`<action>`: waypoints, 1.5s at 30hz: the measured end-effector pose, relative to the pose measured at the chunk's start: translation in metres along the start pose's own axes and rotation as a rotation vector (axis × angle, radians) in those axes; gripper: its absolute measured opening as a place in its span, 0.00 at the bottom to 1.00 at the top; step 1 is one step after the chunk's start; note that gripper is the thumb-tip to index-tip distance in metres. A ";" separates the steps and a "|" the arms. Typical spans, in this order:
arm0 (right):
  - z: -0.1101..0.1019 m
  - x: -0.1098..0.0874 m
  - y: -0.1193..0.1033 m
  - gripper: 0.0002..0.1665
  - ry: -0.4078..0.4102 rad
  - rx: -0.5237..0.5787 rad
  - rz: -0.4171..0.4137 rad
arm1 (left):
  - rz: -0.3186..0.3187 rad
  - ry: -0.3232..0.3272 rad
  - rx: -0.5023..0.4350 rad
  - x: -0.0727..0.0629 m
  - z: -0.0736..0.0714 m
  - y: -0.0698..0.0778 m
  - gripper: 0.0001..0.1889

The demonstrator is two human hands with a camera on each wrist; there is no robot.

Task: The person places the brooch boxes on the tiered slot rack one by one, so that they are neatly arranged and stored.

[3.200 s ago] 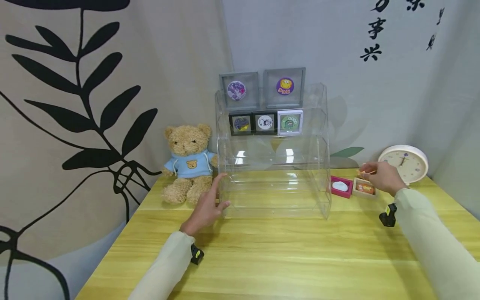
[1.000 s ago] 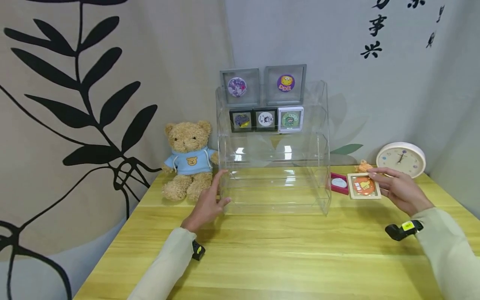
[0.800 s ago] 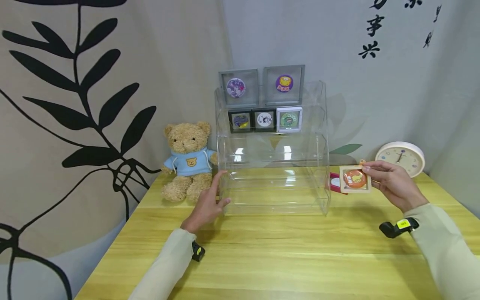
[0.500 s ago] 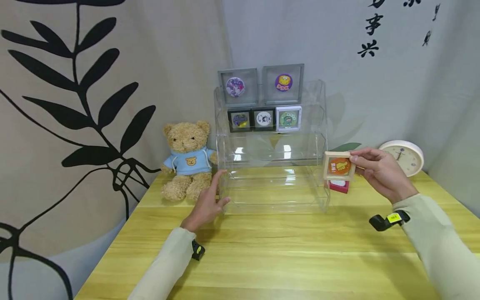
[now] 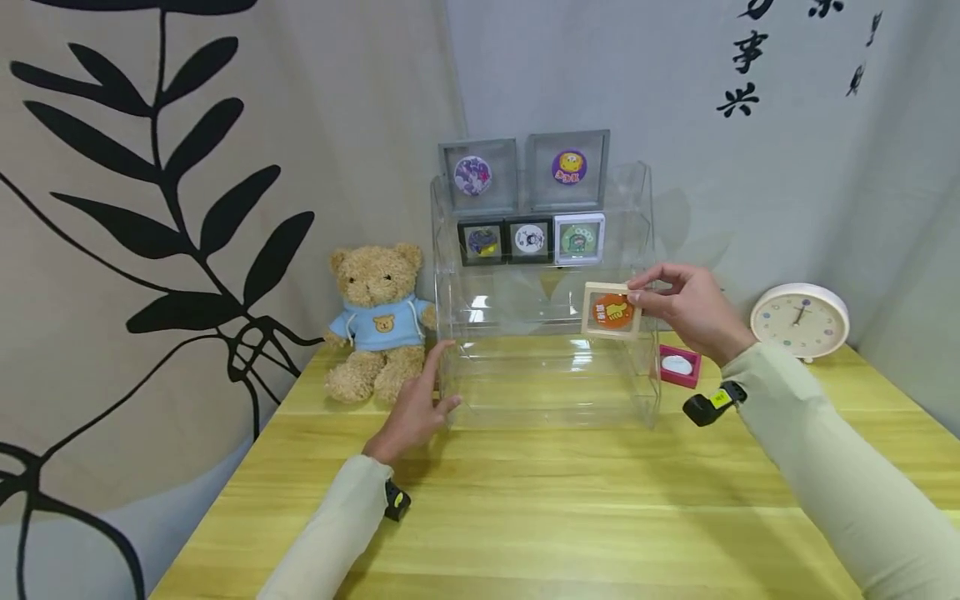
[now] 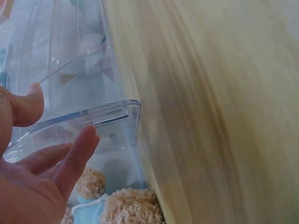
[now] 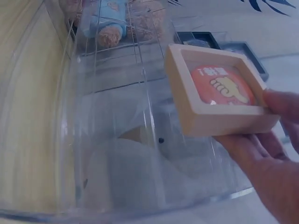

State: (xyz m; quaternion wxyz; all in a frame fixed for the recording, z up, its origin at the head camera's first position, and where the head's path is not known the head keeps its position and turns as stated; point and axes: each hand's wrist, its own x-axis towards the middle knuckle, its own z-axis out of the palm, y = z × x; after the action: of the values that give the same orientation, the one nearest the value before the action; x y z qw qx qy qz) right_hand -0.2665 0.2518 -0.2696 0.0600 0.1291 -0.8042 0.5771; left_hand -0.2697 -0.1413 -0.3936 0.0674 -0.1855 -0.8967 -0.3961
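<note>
My right hand (image 5: pixel 693 308) pinches the right edge of a small light-wood frame (image 5: pixel 611 310) between thumb and fingers. Inside it is a round orange badge (image 7: pixel 224 87) with a pointing-hand picture. The frame is held in front of the third tier of a clear tiered display stand (image 5: pixel 547 408). My left hand (image 5: pixel 411 415) rests at the stand's lower left side, its index finger extended along the panel. In the left wrist view, thumb and fingers lie on either side of the clear panel's edge (image 6: pixel 112 106), the fingers fairly straight.
Two grey frames (image 5: pixel 480 200) (image 5: pixel 567 200) top the stand. Below them stand two black frames (image 5: pixel 482 260) (image 5: pixel 528 260) and a white frame (image 5: pixel 579 260). A teddy bear (image 5: pixel 382 325) sits left; a magenta frame (image 5: pixel 679 381) and a round clock (image 5: pixel 799 321) stand right.
My right hand has picked up the wooden frame from the table beside the clock and carried it left and up to the stand. The left hand has stayed in place.
</note>
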 end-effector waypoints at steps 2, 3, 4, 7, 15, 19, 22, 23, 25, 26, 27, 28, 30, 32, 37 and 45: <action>0.006 0.009 -0.006 0.08 0.002 -0.039 -0.005 | 0.001 0.001 0.008 0.001 -0.001 0.000 0.46; 0.010 0.014 -0.009 0.07 -0.003 -0.043 -0.013 | 0.005 0.003 0.013 0.001 -0.002 0.000 0.46; 0.013 0.018 -0.011 0.06 -0.001 -0.049 -0.019 | 0.005 0.004 0.017 0.002 -0.002 0.000 0.46; 0.025 0.031 -0.015 0.04 0.003 -0.014 -0.031 | 0.011 0.003 0.020 0.002 -0.002 0.000 0.46; 0.053 0.059 -0.022 0.03 0.064 -0.041 -0.105 | 0.017 0.013 0.025 0.001 -0.001 0.001 0.45; 0.066 0.070 -0.024 0.04 0.110 0.010 -0.131 | 0.025 0.015 0.037 0.000 -0.001 0.000 0.45; 0.077 0.075 -0.025 0.05 0.133 0.019 -0.151 | 0.020 0.009 0.031 0.000 0.000 -0.001 0.45; 0.080 0.077 -0.026 0.05 0.141 0.013 -0.159 | 0.018 0.011 0.030 -0.001 -0.001 -0.002 0.45; 0.088 0.079 -0.025 0.04 0.158 -0.011 -0.170 | 0.015 0.014 0.022 -0.001 -0.001 -0.002 0.45; 0.092 0.079 -0.025 0.04 0.169 -0.034 -0.173 | 0.015 0.013 0.018 -0.001 -0.001 -0.002 0.45; 0.095 0.080 -0.024 0.04 0.180 -0.058 -0.175 | 0.015 0.013 0.016 -0.002 -0.001 -0.002 0.45; 0.099 0.080 -0.024 0.04 0.189 -0.082 -0.172 | 0.016 0.012 0.013 -0.002 -0.001 -0.002 0.46; 0.106 0.080 -0.022 0.04 0.198 -0.129 -0.167 | 0.016 0.005 0.005 -0.002 -0.001 -0.002 0.46; 0.112 0.079 -0.020 0.04 0.197 -0.165 -0.158 | 0.015 -0.001 0.001 -0.002 -0.001 -0.002 0.46; 0.123 0.079 -0.015 0.05 0.187 -0.217 -0.159 | 0.009 -0.005 0.005 -0.001 0.000 -0.002 0.46; 0.136 0.083 -0.011 0.06 0.244 -0.338 -0.254 | 0.007 0.000 0.019 0.000 0.000 -0.001 0.45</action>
State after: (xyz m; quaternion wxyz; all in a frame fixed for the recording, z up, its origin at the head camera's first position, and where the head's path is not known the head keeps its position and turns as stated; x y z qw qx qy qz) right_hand -0.3357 0.1085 -0.2836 0.2498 0.1467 -0.8534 0.4333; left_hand -0.2697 -0.1420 -0.3944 0.0705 -0.1881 -0.8998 -0.3873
